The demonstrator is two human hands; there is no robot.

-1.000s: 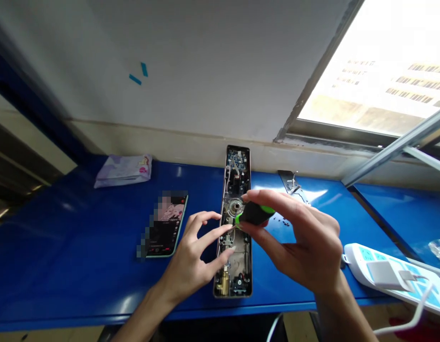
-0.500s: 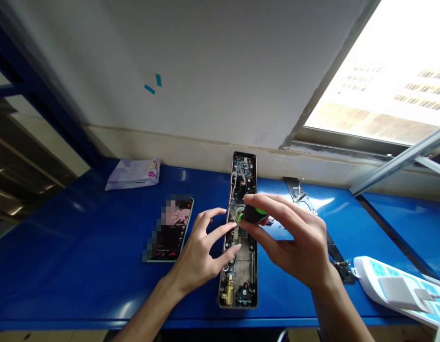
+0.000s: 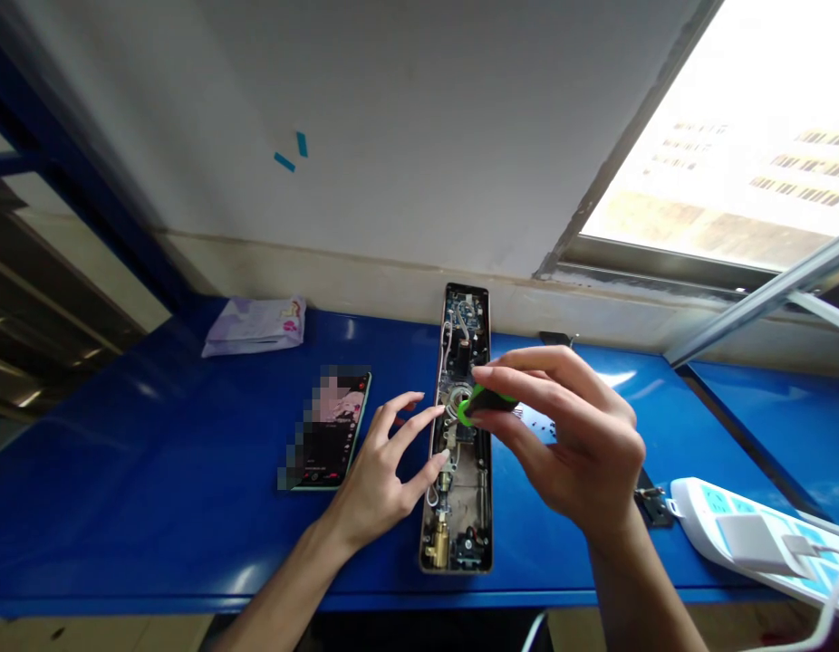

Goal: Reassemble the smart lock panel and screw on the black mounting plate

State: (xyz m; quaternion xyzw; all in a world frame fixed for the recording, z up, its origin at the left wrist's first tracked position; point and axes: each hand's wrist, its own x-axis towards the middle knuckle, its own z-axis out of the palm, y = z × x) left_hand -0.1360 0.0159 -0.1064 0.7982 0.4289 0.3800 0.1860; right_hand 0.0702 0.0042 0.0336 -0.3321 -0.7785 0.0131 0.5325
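A long, narrow open housing point(image 3: 472, 457) lies lengthwise in front of me, with a circuit board, wires, a round part and a brass cylinder inside. My right hand point(image 3: 586, 444) pinches the black and green handle of a screwdriver point(image 3: 493, 403) over the middle of the housing. The screwdriver's tip is too small to make out, near the round part. My left hand point(image 3: 392, 471) holds nothing; its fingers are spread, and the fingertips are at the housing's left edge and over its inner parts.
A phone point(image 3: 334, 439) with its screen lit lies left of the housing. Farther back is a purple packet point(image 3: 256, 324). Small screws point(image 3: 544, 426) lie to the right, and a black plate point(image 3: 657, 509) is partly behind my right arm. A white power strip point(image 3: 698, 525) sits at right.
The screwdriver handle and my right hand have shifted slightly right, and the hand has turned a little. My left fingertips have drawn back slightly from the screwdriver. The view has shifted slightly.
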